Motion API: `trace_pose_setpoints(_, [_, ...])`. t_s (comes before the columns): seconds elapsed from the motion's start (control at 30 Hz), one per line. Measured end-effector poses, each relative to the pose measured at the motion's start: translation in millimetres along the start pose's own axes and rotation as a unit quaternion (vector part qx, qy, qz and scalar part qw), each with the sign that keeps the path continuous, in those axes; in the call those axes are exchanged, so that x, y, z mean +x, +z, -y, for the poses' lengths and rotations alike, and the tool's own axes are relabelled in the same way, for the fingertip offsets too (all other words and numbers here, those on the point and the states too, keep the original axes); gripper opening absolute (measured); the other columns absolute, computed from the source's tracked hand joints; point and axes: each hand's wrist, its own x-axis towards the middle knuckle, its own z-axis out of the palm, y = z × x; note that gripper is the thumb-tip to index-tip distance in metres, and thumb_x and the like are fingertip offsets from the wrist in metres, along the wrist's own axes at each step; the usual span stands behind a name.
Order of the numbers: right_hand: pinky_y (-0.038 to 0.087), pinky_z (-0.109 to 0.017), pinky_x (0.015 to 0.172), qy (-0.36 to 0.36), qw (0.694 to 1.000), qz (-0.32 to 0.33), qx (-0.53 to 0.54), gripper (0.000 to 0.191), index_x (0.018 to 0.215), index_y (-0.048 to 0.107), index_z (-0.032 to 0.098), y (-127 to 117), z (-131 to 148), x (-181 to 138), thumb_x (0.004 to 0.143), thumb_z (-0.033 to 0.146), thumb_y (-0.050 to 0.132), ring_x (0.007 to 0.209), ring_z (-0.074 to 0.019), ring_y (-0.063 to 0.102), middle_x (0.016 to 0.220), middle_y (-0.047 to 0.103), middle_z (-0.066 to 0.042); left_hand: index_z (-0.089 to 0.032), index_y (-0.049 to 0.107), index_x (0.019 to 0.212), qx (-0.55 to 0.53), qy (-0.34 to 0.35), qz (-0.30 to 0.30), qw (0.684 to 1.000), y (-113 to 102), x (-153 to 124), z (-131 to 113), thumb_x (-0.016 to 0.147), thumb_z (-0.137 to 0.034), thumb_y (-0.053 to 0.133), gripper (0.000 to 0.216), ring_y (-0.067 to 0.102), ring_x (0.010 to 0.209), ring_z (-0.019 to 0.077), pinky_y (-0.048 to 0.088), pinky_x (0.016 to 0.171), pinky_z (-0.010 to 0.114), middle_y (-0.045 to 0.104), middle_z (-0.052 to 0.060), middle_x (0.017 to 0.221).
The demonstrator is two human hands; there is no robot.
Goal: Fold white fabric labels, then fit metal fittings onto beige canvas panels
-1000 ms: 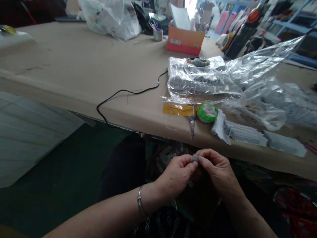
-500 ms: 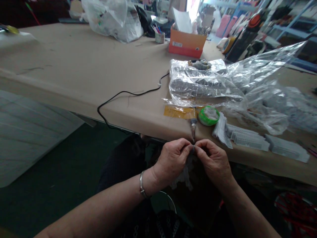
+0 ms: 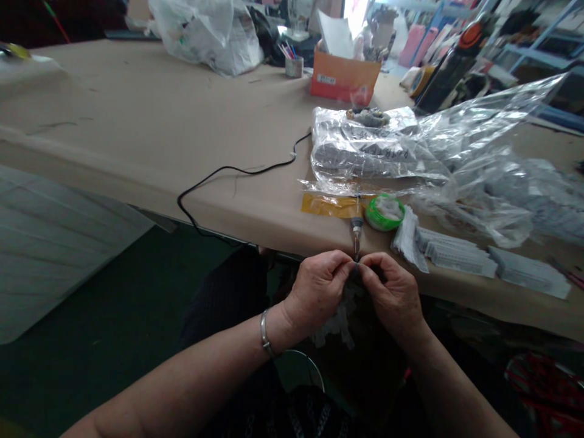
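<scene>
My left hand (image 3: 317, 292) and my right hand (image 3: 392, 295) meet fingertip to fingertip just below the table edge. Both pinch a small grey piece held right at the tip of a soldering iron (image 3: 356, 234) that lies on the table and pokes over the edge. A pale strip of the same pieces (image 3: 335, 322) hangs down under my hands. A silver bracelet is on my left wrist. The pinched piece is mostly hidden by my fingers.
A green round tin (image 3: 384, 212) and a yellow packet (image 3: 326, 205) lie by the iron. Grey strips (image 3: 456, 254) and clear plastic bags (image 3: 410, 152) cover the right of the brown table (image 3: 137, 134). A black cable (image 3: 228, 173) runs left; an orange box (image 3: 343, 79) stands behind.
My hands rose from my lap to the table edge and brought the small piece up to the iron's tip. In the last half second they hardly moved.
</scene>
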Motion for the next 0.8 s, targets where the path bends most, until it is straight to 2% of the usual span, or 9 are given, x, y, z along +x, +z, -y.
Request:
trace_pose_setpoints(0.37, [0.043,-0.022,0.056,0.002,1.000,-0.009,0.010,0.012,0.081,0.060,0.020,1.9,-1.9,0.6,0.087,0.029,0.054,0.059,-0.0117,0.055,0.068,0.060,0.002,-0.018,0.064,0.076,-0.005,0.000,-0.011,1.000,0.6,5.2,-3.1,0.091,-0.026,0.046,0.024,0.054,0.066,0.0117,0.040,0.064,0.022,0.063,0.001,0.071])
trace_pose_setpoints(0.5, [0.049,-0.023,0.065,-0.047,0.998,0.023,-0.025,0.014,0.099,0.061,0.021,-8.7,3.2,-12.5,0.088,0.028,0.057,0.070,-0.0139,0.063,0.081,0.067,0.001,-0.018,0.065,0.077,0.000,-0.006,0.009,1.000,-4.5,-3.5,-5.2,0.091,-0.027,0.047,0.024,0.056,0.065,0.0118,0.042,0.063,0.022,0.064,0.001,0.071])
trace_pose_setpoints(0.57, [0.050,-0.024,0.069,-0.102,0.992,0.016,-0.077,0.018,0.106,0.059,0.022,-20.8,1.9,-19.4,0.089,0.024,0.056,0.074,-0.0142,0.064,0.084,0.067,0.000,-0.018,0.066,0.078,0.003,-0.010,0.019,1.000,-7.1,-8.9,-1.5,0.090,-0.027,0.049,0.023,0.059,0.067,0.0125,0.043,0.064,0.022,0.066,0.002,0.072])
trace_pose_setpoints(0.67, [0.050,-0.032,0.077,-0.165,0.962,-0.057,-0.212,0.016,0.103,0.062,0.021,-44.6,-11.3,-24.0,0.089,0.021,0.055,0.082,-0.0185,0.061,0.087,0.064,-0.005,-0.021,0.070,0.092,0.009,-0.020,0.011,1.000,-8.8,-14.3,11.7,0.087,-0.028,0.055,0.017,0.065,0.081,0.0166,0.047,0.077,0.025,0.072,0.004,0.088])
trace_pose_setpoints(0.73, [0.049,-0.041,0.084,-0.170,0.929,-0.099,-0.315,0.024,0.110,0.063,0.018,-59.4,-26.1,-23.5,0.088,0.024,0.056,0.092,-0.0245,0.057,0.094,0.062,-0.009,-0.024,0.070,0.102,0.011,-0.027,-0.004,1.000,-8.1,-16.5,21.6,0.083,-0.029,0.060,0.022,0.065,0.093,0.0199,0.046,0.086,0.029,0.072,0.005,0.101])
trace_pose_setpoints(0.8, [0.046,-0.048,0.087,-0.161,0.900,-0.101,-0.393,0.032,0.117,0.062,0.016,-69.5,-40.9,-21.9,0.088,0.025,0.055,0.099,-0.0289,0.053,0.099,0.060,-0.012,-0.025,0.070,0.103,0.015,-0.039,-0.009,0.999,-6.0,-18.9,28.3,0.082,-0.030,0.061,0.024,0.065,0.094,0.0211,0.046,0.087,0.030,0.072,0.005,0.101])
